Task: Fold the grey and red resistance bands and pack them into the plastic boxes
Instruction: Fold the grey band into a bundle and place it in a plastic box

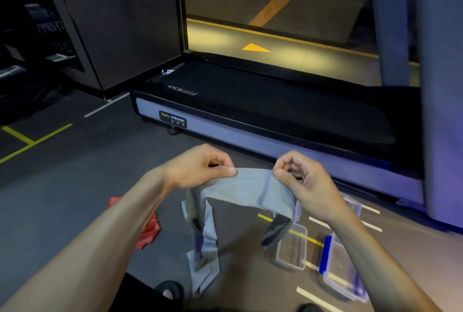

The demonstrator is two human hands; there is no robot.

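Hands: my left hand (200,167) and right hand (299,176) each pinch the top edge of the grey band (246,190), stretched between them in the air.
Grey band: both ends hang down toward the floor (75,186), the left one reaching lower.
Red band: lies on the floor (147,230), partly hidden under my left forearm.
Boxes: one open plastic box (292,249) below right, a blue-clipped box (343,271) just beside it.
Risk: I judge the dangling ends may twist and spoil the fold, or one pinch could slip.
Around: treadmill (263,116) ahead, well apart; my right forearm hides part of the boxes.

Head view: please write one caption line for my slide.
Both hands pinch the grey band above open boxes.
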